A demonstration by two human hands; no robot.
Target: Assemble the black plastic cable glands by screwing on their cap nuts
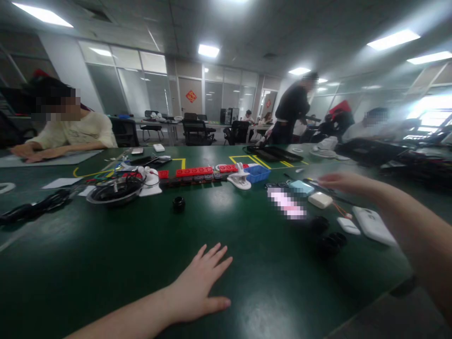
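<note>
My left hand [201, 285] lies palm down on the green tabletop [116, 268], fingers spread and holding nothing. On the right, my right hand [341, 182] reaches out over a group of small items; its fingers are blurred, so I cannot see whether they grip anything. Just below it runs a thin dark stick-like thing [337, 194]. Close by are a light blue box [301, 188] and a cream rounded case [320, 200]. Nearer my right forearm lie a white power-bank-like block [373, 226], a small white case [349, 225] and black round pieces [330, 243].
A black ring-like piece [179, 203] stands mid-table. Behind it are a row of red blocks [194, 172], a white clamp [240, 179] and a blue bin [257, 174]. A metal bowl [115, 193] with black cables sits left. A person [81, 129] sits across the table.
</note>
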